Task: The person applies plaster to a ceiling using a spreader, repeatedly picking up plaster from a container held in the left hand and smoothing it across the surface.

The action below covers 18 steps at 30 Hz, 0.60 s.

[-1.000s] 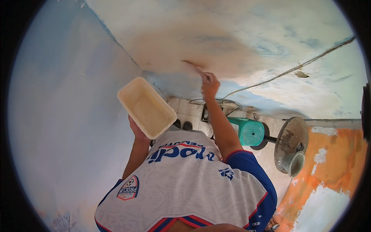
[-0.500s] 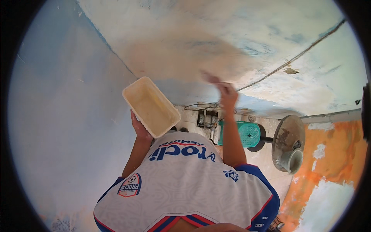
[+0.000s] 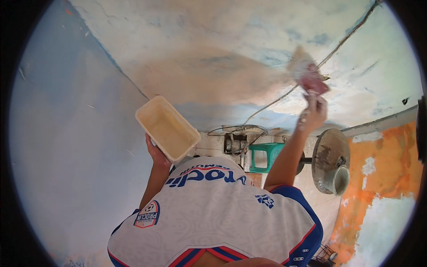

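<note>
My left hand (image 3: pixel 158 152) grips the lower left side of a rectangular cream plastic tub (image 3: pixel 155 120). The tub is tilted with its mouth toward me, and pale residue coats its inside. Raised to the right, my right hand (image 3: pixel 315 113) is closed on a wide paintbrush (image 3: pixel 312 78) with a dark red body and whitish smears. The brush is blurred, its pale tip against or close to the patchy wall (image 3: pixel 213 49); I cannot tell whether it touches. White spots mark the right hand and wrist.
A thin dark cable or crack (image 3: pixel 275 101) crosses the wall. Below are a small pump (image 3: pixel 235 144), a green plastic stool (image 3: pixel 259 167) and a round brown table (image 3: pixel 324 153) with a grey bowl (image 3: pixel 340 180). A blue-grey wall (image 3: pixel 75 147) stands left, an orange patchy one (image 3: pixel 384 171) right.
My right hand has swung to the right and slightly down with the paintbrush. The tub in my left hand has shifted a little left and down.
</note>
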Each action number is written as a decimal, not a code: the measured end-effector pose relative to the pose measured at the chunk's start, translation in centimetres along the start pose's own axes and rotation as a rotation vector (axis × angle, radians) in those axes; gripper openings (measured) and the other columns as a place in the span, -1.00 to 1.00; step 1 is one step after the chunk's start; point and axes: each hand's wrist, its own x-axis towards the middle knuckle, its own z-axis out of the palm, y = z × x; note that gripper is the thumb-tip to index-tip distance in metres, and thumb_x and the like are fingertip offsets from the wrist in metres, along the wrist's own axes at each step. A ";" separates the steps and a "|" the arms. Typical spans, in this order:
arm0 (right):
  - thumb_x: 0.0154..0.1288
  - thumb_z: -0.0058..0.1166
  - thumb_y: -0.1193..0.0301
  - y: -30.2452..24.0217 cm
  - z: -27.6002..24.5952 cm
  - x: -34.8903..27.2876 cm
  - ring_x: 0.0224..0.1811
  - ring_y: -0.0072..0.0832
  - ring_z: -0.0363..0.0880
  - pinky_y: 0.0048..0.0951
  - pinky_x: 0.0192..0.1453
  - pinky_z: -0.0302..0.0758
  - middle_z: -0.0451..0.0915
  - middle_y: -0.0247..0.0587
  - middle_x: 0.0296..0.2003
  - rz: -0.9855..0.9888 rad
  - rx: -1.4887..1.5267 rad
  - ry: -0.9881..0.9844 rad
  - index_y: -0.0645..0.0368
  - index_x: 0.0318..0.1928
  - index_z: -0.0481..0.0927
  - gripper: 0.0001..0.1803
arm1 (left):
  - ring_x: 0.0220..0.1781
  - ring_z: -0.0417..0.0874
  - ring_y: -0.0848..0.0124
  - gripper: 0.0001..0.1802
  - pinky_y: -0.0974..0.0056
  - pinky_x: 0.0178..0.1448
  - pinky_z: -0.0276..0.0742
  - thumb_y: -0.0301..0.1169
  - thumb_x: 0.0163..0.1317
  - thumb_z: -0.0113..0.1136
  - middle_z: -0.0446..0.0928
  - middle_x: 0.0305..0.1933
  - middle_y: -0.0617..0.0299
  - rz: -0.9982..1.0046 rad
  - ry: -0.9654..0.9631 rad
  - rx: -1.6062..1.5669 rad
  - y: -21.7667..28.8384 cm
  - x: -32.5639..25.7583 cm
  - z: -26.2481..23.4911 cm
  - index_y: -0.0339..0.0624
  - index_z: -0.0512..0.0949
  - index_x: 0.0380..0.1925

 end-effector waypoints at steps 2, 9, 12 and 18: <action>0.35 0.20 0.58 1.6 1.6 -3.9 -0.29 -0.46 0.72 -0.50 -0.13 0.60 0.72 -0.18 -0.32 0.069 -0.016 -0.244 0.27 -0.26 0.69 -0.97 | 0.37 0.49 0.15 -0.20 0.03 0.42 0.44 0.31 0.43 -0.17 0.41 0.42 0.15 -0.067 0.026 -0.070 0.0 0.2 0.6 -0.02 0.32 0.43; 0.29 0.32 0.47 9.9 4.6 -4.2 -0.28 -0.55 0.63 -0.48 -0.13 0.56 0.71 -0.23 -0.33 0.157 -0.176 -0.297 0.35 -0.28 0.71 -0.84 | 0.37 0.48 0.14 -0.17 0.05 0.43 0.43 0.32 0.42 -0.18 0.42 0.41 0.12 -0.053 -0.080 -0.037 0.1 1.3 0.3 -0.06 0.32 0.43; 0.30 0.31 0.47 7.1 0.7 1.8 -0.28 -0.49 0.66 -0.48 -0.12 0.60 0.70 -0.20 -0.32 0.062 0.032 0.003 0.33 -0.26 0.70 -0.86 | 0.38 0.48 0.14 -0.16 0.05 0.44 0.42 0.33 0.42 -0.17 0.42 0.42 0.12 -0.026 -0.081 0.000 -0.1 1.3 0.8 -0.07 0.32 0.43; 0.37 0.23 0.53 4.1 0.4 -2.9 -0.29 -0.43 0.69 -0.46 -0.08 0.67 0.68 -0.17 -0.31 0.108 0.035 -0.192 0.31 -0.24 0.68 -0.92 | 0.38 0.48 0.13 -0.14 0.05 0.45 0.42 0.34 0.41 -0.17 0.42 0.42 0.10 -0.019 -0.075 -0.025 -0.6 0.2 0.2 -0.08 0.31 0.43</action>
